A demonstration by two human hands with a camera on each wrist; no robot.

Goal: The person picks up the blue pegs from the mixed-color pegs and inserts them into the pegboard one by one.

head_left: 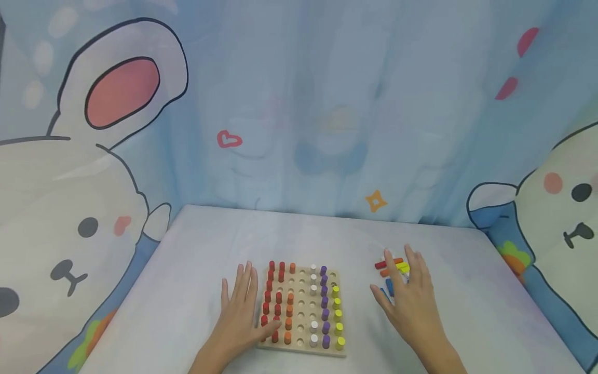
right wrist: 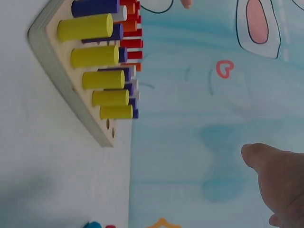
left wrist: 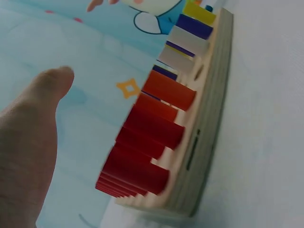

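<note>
A wooden pegboard (head_left: pixel 301 350) lies on the table, holding upright red pegs (head_left: pixel 266 296), orange pegs (head_left: pixel 288 323), white pegs (head_left: pixel 313 326), purple pegs (head_left: pixel 325 314) and yellow pegs (head_left: pixel 338 314) in columns. At its left side is my left hand (head_left: pixel 237 318), fingers straight, thumb over the near red pegs; contact cannot be told. My right hand (head_left: pixel 413 306) is spread right of the board, partly covering loose pegs: red (head_left: pixel 380 265), orange (head_left: pixel 398 261), yellow (head_left: pixel 402 267) and blue (head_left: pixel 390 287). Neither hand holds anything. The left thumb (left wrist: pixel 40 118) and right thumb (right wrist: pixel 273 166) show in the wrist views.
Under everything is a white-covered table (head_left: pixel 210 244). Behind it hangs a light blue curtain (head_left: pixel 261 171) with a printed heart and star. Large cartoon animals (head_left: pixel 70 208) are printed on both sides. Several holes run in a peg-free column (head_left: pixel 300 328) of the board.
</note>
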